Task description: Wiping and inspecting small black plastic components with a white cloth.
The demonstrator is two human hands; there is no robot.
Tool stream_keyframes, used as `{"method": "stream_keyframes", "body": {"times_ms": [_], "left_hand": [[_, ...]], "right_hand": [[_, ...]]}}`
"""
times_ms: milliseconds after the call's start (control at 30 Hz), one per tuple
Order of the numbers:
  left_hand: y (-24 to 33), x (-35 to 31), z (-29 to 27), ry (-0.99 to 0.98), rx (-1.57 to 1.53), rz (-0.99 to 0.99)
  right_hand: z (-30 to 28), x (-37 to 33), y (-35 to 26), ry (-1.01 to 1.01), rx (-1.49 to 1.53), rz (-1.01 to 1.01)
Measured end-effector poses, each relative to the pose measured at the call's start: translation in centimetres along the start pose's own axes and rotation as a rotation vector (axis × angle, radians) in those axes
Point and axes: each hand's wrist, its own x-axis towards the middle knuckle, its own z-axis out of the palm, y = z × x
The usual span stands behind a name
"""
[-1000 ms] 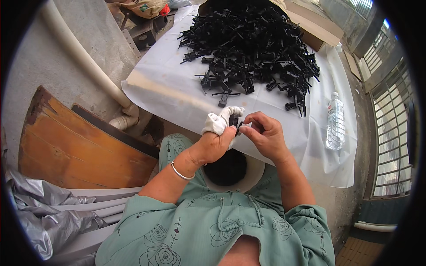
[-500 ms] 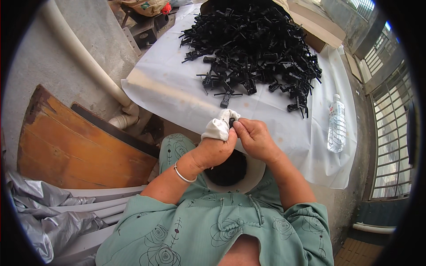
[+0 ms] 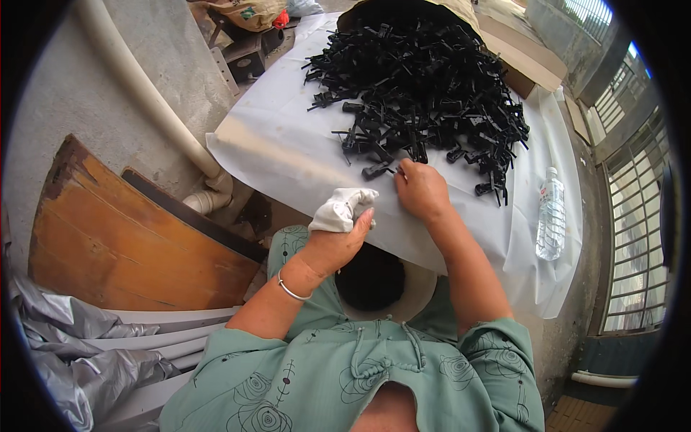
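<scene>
White cloth, like a partial glove [image 3: 344, 209], covers the fingers of my left hand [image 3: 338, 237], which is curled closed above my lap. What it holds, if anything, is hidden. My right hand [image 3: 422, 189] reaches to the near edge of a heap of black plastic parts [image 3: 425, 93] on the table. Its thumb and fingers pinch a thin arm of one black plastic part [image 3: 376, 171], which lies at the front of the heap. Below my hands, between my knees, a pale bucket [image 3: 423, 291] has a dark mass inside.
White sheeting [image 3: 288, 144] covers the table. A clear water bottle [image 3: 551, 216] stands at its right side. An opened cardboard box [image 3: 522, 54] lies behind the heap. To the left are a wooden board [image 3: 137, 237], a pipe [image 3: 144, 86] and silver sheeting [image 3: 101, 360].
My hands have come apart. The right has moved forward from the left to the heap's front edge and taken hold of a black part. My left hand has moved slightly left and down.
</scene>
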Motion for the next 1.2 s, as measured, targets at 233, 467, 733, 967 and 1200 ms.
{"method": "stream_keyframes", "body": {"times_ms": [233,467,733,967,1200], "left_hand": [[-0.4,0.8,1.9,0.209,-0.243,0.034],[2.0,1.1,2.0,-0.078,-0.632,-0.19],[3.2,0.7,1.9,-0.173,-0.519,-0.117],[2.6,0.3,2.6,-0.041,-0.253,-0.055],[1.5,-0.1,3.0,0.061,-0.065,0.225]], "right_hand": [[-3.4,-5.5,-3.3,-0.218,0.877,0.268],[-5.5,-7.0,-3.7,0.191,0.426,-0.24],[-6.2,-6.4,-2.8,0.133,0.677,-0.039],[-5.7,-6.9,-3.0,-0.128,0.684,-0.035],[-3.8,-7.6,-3.5,-0.055,0.917,0.133]]}}
